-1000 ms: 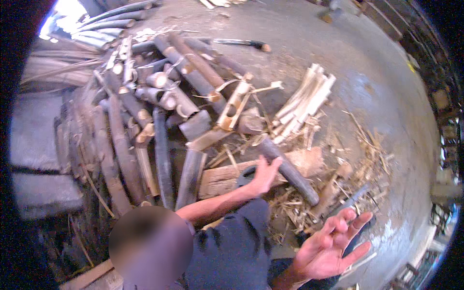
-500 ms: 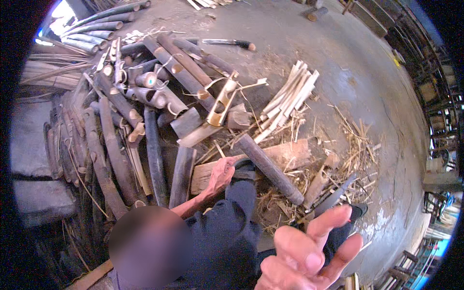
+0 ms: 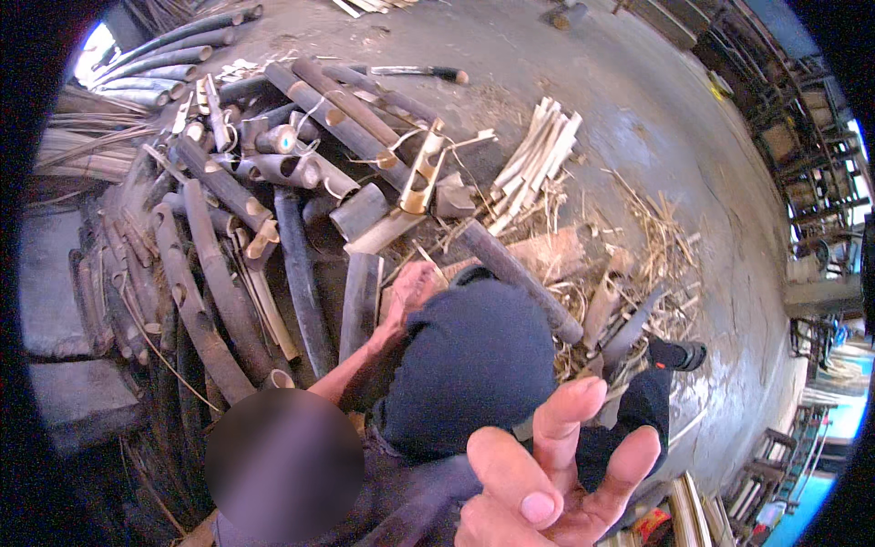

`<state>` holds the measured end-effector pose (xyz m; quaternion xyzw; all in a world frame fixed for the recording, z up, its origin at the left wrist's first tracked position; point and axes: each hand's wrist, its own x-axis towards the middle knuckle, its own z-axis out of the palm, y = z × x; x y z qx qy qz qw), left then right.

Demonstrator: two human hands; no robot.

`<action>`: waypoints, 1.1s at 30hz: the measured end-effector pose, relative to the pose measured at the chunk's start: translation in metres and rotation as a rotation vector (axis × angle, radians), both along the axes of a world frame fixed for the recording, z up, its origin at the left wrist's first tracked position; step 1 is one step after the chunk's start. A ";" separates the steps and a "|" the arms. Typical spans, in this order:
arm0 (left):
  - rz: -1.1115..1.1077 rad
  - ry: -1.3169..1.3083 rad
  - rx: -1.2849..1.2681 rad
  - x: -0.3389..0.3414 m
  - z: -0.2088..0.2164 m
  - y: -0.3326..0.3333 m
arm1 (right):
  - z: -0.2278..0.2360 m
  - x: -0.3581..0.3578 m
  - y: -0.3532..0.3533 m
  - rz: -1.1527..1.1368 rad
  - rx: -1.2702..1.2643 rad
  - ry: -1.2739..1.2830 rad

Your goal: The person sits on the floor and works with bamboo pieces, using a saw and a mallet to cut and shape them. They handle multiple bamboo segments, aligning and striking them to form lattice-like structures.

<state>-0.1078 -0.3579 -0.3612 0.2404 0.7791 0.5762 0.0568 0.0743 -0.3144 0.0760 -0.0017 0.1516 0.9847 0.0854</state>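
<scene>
My left hand (image 3: 415, 287) reaches forward beside my dark-trousered knee (image 3: 474, 365), its fingers curled in at the edge of a wooden board (image 3: 556, 251). A thin pale stick stands by the fingertips; whether they grip it is not clear, as the knee and the fingers hide the spot. A blurred round patch covers part of that arm. My right hand (image 3: 565, 474) is raised close to the camera with its fingers apart and nothing visible between them. Past the knee, a dark bamboo length (image 3: 519, 278) lies slantwise across the board.
A heap of dark bamboo tubes (image 3: 342, 128), several notched, fills the left and middle. Pale split strips (image 3: 538, 164) are bundled beyond the board. Shavings (image 3: 670, 237) litter the concrete floor (image 3: 693, 164) near my right shoe (image 3: 679, 356). Racks (image 3: 811, 155) line the far right.
My knee has risen and now covers more of the board and the lower edge of my left hand. The left hand has moved slightly forward. My right hand has shifted left, still spread.
</scene>
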 end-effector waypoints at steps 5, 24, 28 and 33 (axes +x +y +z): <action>0.084 -0.010 -0.048 -0.021 0.051 -0.018 | -0.013 -0.004 -0.015 0.005 0.096 0.182; -0.061 0.389 -0.216 -0.130 0.099 0.068 | -0.019 -0.014 0.047 -0.359 0.023 0.112; -0.226 0.288 -0.289 -0.218 0.099 0.131 | -0.018 -0.032 0.073 -0.382 -0.073 -0.020; -0.261 0.202 -0.607 -0.334 0.093 0.199 | -0.056 -0.073 0.150 -0.317 -0.044 0.071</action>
